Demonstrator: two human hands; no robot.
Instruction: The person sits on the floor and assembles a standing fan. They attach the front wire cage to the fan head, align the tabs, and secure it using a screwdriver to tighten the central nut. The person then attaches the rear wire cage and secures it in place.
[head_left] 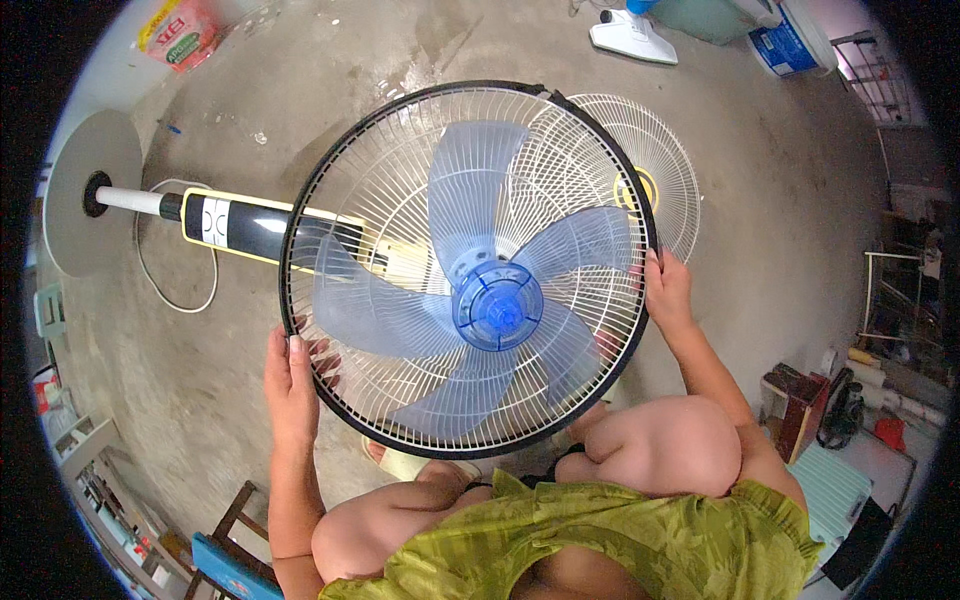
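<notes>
In front of me is a fan head with a wire grille and a black rim (395,432). Inside it are translucent blue blades (478,165) around a bright blue hub piece (500,308). My left hand (290,375) is closed on the rim at the lower left, fingers under the wires. On the right side my right hand (668,290) grips the same rim, thumb on the outside. The fan's stand lies on its side toward the left: a black panel with yellow edging (262,232), a white pole (135,200) and a round base (105,240).
A white wire grille (665,150) with a yellow centre lies on the floor past the fan. A white cord (180,308) loops near the pole. Farther off are a red package (185,40), a white floor-tool head (635,40) and a bucket (790,45). Clutter lines both sides.
</notes>
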